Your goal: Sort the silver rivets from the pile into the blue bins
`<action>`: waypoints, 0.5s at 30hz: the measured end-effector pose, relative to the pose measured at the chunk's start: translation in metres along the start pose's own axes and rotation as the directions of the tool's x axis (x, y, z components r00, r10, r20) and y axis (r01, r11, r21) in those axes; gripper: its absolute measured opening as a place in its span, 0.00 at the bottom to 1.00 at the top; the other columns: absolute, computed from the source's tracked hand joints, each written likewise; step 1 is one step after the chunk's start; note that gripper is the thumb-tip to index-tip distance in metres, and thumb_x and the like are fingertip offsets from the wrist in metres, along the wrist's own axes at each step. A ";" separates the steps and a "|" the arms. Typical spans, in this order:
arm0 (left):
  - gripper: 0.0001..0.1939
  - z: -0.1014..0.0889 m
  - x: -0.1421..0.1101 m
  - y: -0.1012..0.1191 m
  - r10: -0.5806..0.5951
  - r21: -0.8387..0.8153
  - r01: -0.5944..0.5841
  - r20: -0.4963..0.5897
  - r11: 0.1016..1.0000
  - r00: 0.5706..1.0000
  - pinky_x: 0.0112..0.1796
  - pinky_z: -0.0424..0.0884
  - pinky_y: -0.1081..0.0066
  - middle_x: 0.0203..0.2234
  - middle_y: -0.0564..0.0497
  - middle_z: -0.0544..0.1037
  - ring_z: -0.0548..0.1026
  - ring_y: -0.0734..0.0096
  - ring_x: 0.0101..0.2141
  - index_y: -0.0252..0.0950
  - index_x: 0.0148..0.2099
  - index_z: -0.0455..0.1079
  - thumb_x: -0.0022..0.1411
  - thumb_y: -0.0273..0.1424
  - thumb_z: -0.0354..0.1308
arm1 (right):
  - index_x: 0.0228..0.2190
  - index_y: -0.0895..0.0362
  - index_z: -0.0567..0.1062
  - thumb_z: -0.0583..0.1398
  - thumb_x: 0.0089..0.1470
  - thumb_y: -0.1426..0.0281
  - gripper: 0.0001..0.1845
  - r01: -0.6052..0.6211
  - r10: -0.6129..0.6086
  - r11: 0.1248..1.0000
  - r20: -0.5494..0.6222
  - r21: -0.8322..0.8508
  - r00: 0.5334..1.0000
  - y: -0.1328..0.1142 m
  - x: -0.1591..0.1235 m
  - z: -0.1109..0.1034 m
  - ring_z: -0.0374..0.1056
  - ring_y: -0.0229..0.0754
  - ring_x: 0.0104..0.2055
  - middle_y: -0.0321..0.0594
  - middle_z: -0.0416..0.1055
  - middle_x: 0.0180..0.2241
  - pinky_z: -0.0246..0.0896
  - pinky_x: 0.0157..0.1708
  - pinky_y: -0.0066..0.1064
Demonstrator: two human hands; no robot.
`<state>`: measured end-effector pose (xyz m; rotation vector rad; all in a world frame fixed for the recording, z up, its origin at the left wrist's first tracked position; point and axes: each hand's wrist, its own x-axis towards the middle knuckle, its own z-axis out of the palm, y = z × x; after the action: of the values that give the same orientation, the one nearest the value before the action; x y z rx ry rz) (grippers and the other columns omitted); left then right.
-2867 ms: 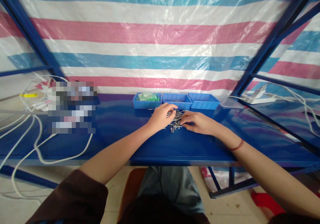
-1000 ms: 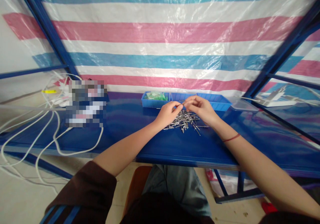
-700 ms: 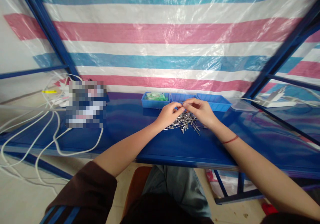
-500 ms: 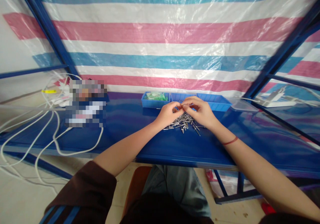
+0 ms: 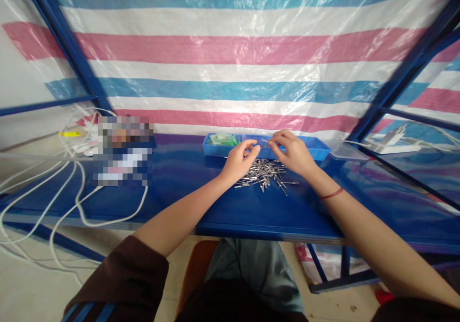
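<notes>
A loose pile of silvery blind rivets (image 5: 265, 172) lies on the blue table (image 5: 230, 207). Just above its far side, my left hand (image 5: 240, 160) is closed in a pinch, thumb and forefinger at one end of a thin metal rivet (image 5: 264, 145). Facing it from the right, my right hand (image 5: 292, 153) pinches too, with slim rivet pieces showing at its fingertips. The fingertips of the two hands are a small gap apart. Exactly how many pieces each hand holds is too small to tell.
Behind the hands stands a row of blue bins (image 5: 316, 148); the left bin holds green-and-clear plastic bags (image 5: 223, 139). A transparent lid (image 5: 348, 150) lies to the right. White cables (image 5: 84, 212) trail over the table's left side. Striped sheeting (image 5: 230, 49) hangs behind.
My hands have drawn apart, where their fingertips met before. Thin rivet pieces now show between them, and more of the pile is uncovered.
</notes>
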<state>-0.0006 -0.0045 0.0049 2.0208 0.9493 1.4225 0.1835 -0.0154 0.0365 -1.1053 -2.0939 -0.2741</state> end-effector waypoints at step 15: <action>0.11 -0.002 -0.001 -0.001 -0.023 -0.003 0.023 0.024 1.000 0.999 0.33 0.71 0.75 0.33 0.49 0.77 0.74 0.75 0.30 0.35 0.45 0.71 0.66 0.34 0.50 | 0.29 0.58 0.76 0.55 0.48 0.71 0.10 -0.235 0.022 0.941 0.650 0.242 0.759 0.011 0.002 -0.010 0.67 0.39 0.29 0.39 0.74 0.29 0.61 0.32 0.31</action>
<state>-0.0024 -0.0046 0.0046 2.0140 0.9568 1.3842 0.1964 -0.0130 0.0433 -1.2531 -2.5061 0.5808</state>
